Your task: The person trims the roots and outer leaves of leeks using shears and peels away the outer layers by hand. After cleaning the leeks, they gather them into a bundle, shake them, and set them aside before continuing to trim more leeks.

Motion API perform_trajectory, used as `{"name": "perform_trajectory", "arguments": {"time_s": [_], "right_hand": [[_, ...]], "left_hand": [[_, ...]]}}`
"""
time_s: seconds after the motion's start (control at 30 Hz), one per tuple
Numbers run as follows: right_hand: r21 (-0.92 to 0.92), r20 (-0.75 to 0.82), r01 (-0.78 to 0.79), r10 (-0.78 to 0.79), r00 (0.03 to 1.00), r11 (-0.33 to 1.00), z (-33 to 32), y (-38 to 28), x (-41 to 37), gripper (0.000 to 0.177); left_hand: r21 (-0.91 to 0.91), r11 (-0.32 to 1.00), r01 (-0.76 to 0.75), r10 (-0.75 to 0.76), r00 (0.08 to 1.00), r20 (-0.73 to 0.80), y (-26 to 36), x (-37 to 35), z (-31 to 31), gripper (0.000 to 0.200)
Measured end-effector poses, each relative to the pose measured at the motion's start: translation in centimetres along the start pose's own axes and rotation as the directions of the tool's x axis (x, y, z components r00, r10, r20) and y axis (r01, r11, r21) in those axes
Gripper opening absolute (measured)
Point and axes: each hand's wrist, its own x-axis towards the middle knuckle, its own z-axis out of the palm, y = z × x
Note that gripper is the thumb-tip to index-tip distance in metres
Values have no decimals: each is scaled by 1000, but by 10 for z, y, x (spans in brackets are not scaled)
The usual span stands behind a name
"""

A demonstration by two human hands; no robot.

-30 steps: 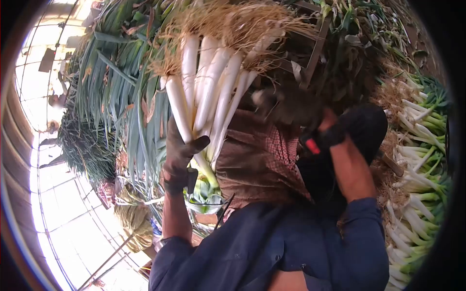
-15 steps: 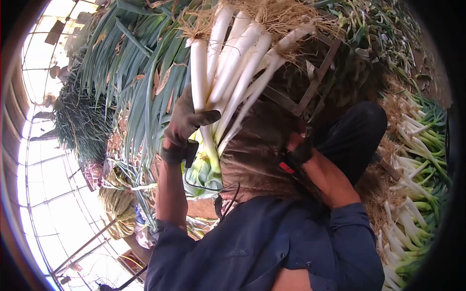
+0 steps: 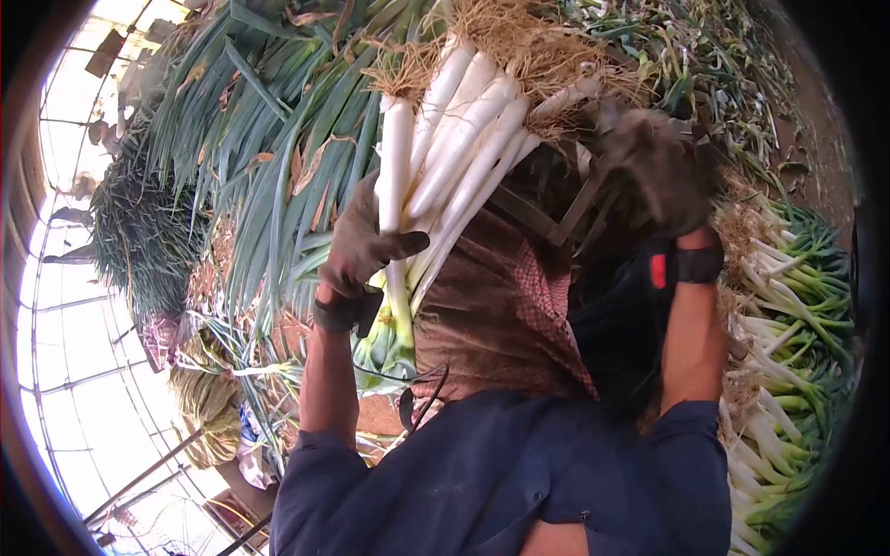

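Left hand (image 3: 362, 246), gloved, is clamped tight round the leek bundle (image 3: 454, 139) low on the shafts, roots up at 12 o'clock. Right hand (image 3: 654, 171) is at the bundle's 3 o'clock, blurred, so its grip is unreadable. The bundle is probably hefty, with stiff shafts, slick skins and floppy leaves. Best hold is mid-shaft.

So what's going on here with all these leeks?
A person in work gloves is handling a bunch of leeks. The left hand grips the bunch around its white stalks and holds it root ends up. The right hand is raised beside the stringy roots; it is too blurred to tell whether it holds anything. A brown checked cloth covers the lap. A pile of leeks lies on the right, and long green leaves are heaped on the left.
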Motion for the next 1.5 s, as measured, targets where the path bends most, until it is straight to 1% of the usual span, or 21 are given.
{"name": "perform_trajectory", "arguments": {"time_s": [0.07, 0.1, 0.13, 0.17, 0.2, 0.33, 0.4, 0.47, 0.53, 0.6, 0.63, 0.67, 0.73, 0.8, 0.83, 0.9, 0.93, 1.03, 1.2, 1.33, 1.5], "right_hand": [[-491, 253, 758, -762, 596, 430, 29, -5, 18, 23], [5, 236, 353, -344, 909, 936, 59, -2, 18, 24], [419, 469, -343, 122, 875, 841, 88, 6, 13, 28], [188, 348, 117, -177, 921, 975, 101, 11, 9, 30], [-104, 315, 540, -487, 815, 835, 109, 13, 5, 33], [402, 213, 456, -566, 797, 794, 99, -23, -25, 29], [-225, 200, 688, -659, 725, 690, 103, 4, -38, 32], [-136, 163, 606, -585, 794, 784, 101, 21, -54, 32], [174, 221, -115, 75, 972, 978, 86, -18, -52, 38], [295, 349, -344, 235, 907, 891, 71, -7, -59, 51], [-22, 590, -404, 338, 733, 914, 54, -35, -50, 55], [-337, 729, -353, 479, 488, 873, 36, -69, -40, 59], [-393, 766, -177, 428, 479, 902, 11, -163, -16, 58], [-63, 517, 261, -192, 834, 963, 14, -182, -21, 51], [-67, 524, 259, -187, 831, 963, 16, -194, -15, 51], [-622, 566, 480, -69, 822, 619, 23, -210, 4, 61], [-607, 579, 488, -71, 812, 627, 29, -193, 11, 61], [-519, 580, 520, -167, 797, 679, 38, -120, 30, 64], [-623, 605, 295, 208, 769, 725, 27, -127, 46, 76], [-546, 627, 493, -60, 777, 678, 13, -90, 28, 80], [-721, 593, 437, 151, 791, 538, 21, -117, 24, 75]], "left_hand": [[3, 999, 35, -35, 999, 11, 11, -2, 4, 107], [-73, 997, -3, 6, 999, 39, 8, -2, 6, 110], [-75, 997, -9, 12, 999, 37, 9, -3, 9, 110], [-36, 997, -70, 72, 996, 44, 10, -4, 13, 111], [3, 991, -132, 132, 990, 51, 12, -6, 18, 113], [594, 767, -243, 327, 944, -37, 29, -34, 43, 111], [701, 685, -199, 382, 917, -114, 28, -46, 65, 115], [760, 624, -184, 437, 888, -144, 24, -40, 76, 116], [752, 634, -179, 444, 881, -165, 22, -34, 83, 100], [832, 537, -136, 456, 877, -151, 17, -30, 93, 81], [841, 529, -112, 487, 852, -193, 15, -26, 100, 67], [834, 540, -109, 483, 852, -202, 10, -22, 103, 67], [913, 396, -101, 590, 790, -168, 1, -15, 111, 88], [840, 525, -136, 516, 836, -188, 26, -17, 117, 87], [801, 575, -168, 503, 845, -184, 29, -14, 119, 86], [657, 696, -290, 487, 863, -136, 14, -5, 121, 87], [851, 497, -169, 544, 825, -154, 11, -8, 130, 87], [767, 610, -200, 512, 838, -189, 27, -21, 119, 81], [533, 798, -281, 479, 832, -279, 6, -90, 102, 58], [593, 794, 133, 305, 757, -578, -39, -136, 70, 38], [589, 735, 337, 70, 826, -560, -53, -134, 52, 41]]}}
